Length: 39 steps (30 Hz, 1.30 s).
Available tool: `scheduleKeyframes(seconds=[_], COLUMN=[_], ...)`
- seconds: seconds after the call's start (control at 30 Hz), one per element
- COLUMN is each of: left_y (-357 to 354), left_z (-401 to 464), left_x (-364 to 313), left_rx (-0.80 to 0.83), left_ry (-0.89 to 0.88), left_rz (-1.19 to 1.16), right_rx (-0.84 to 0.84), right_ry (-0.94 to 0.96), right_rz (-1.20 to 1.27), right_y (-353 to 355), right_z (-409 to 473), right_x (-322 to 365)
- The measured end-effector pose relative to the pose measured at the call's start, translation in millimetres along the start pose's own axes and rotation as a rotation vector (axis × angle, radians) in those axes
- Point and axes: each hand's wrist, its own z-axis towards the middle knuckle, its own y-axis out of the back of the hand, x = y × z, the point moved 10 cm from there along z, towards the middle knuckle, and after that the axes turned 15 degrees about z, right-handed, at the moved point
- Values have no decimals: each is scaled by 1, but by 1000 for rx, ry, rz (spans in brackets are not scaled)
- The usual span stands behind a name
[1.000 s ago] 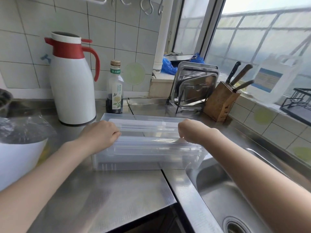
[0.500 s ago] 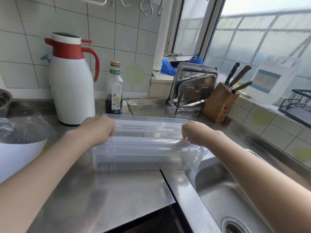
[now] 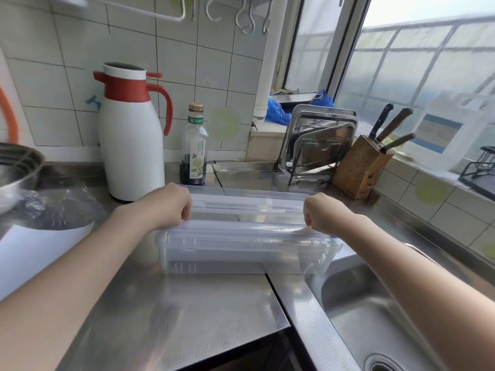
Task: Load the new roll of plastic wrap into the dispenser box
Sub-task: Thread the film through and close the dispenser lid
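The clear dispenser box [image 3: 246, 247] sits lid-open on the steel counter [image 3: 174, 311], its right end over the sink [image 3: 375, 311]; the left hand [image 3: 167, 206] and right hand [image 3: 325, 215], fingers curled, grip what seems the roll's ends; a thermos [image 3: 131, 140] stands at ten o'clock.

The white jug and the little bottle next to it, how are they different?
The white jug is tall and fat with a red handle and collar; the little bottle is shorter, slim and has no handle. You can't see into the jug, but the bottle is clear with dark liquid low down. Both stand upright by the tiled wall.
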Motion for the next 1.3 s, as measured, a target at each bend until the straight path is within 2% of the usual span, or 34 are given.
scheduleKeyframes(seconds=[0.5,0.67,0.77,0.93,1.07,1.3], left_y=[2,2,7,16,18,22], left_z=[1,-5,-8,-9,-10,-12], left_x=[-9,0,4,11,13,13], left_rx=[-109,-141,-210,-272,-301,-335], left_ry=[-27,-33,-32,-13,-7,-8], left_rz=[318,155,88,23,28,70], right_rx=[6,-22,-46,28,56,-43], right_ry=[20,37,99,276,312,300], right_rz=[5,36,217,458,412,275], right_y=[-4,2,9,0,-14,-11], right_z=[-1,-4,-1,1,8,16], right_x=[4,21,56,140,179,190])
